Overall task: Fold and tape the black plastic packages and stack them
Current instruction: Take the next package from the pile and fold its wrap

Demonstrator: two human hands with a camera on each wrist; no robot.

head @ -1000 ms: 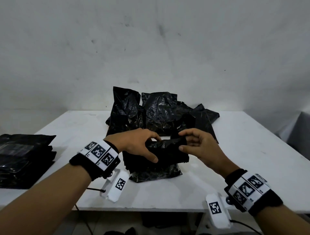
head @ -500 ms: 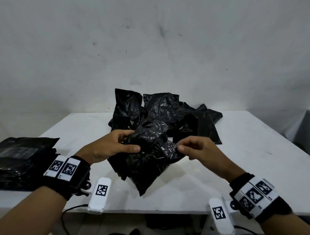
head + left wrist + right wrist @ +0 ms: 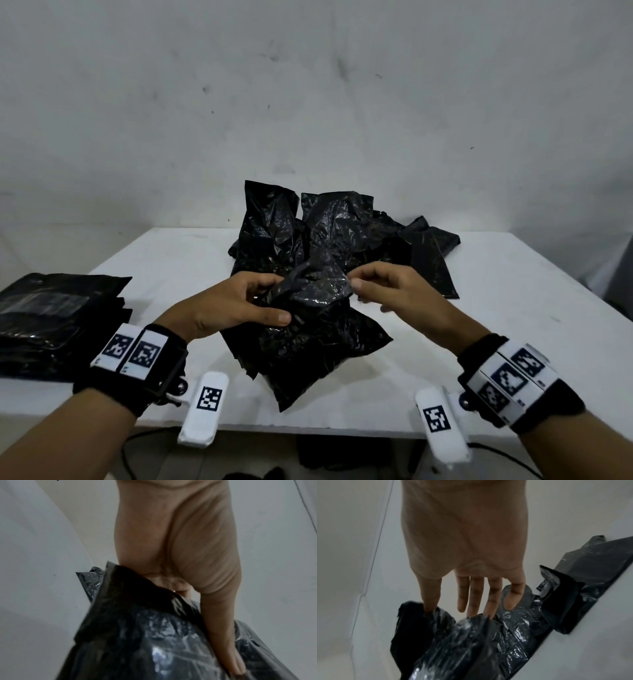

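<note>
A crinkled black plastic package is held tilted above the white table, near its front edge. My left hand grips its upper left side, thumb across the front and fingers behind. My right hand is at the package's top right corner. In the right wrist view its fingers are straight and spread, and only the thumb tip and some fingertips touch the plastic. The package fills the lower left wrist view.
A loose pile of black packages lies behind my hands at mid table. A flat stack of packages sits at the table's left front corner. A grey wall rises behind. Bare tabletop shows at the right.
The package was lifted off the table and turned to hang diagonally. My left hand now holds its upper left side. My right hand rose to the top corner and its pinch loosened.
</note>
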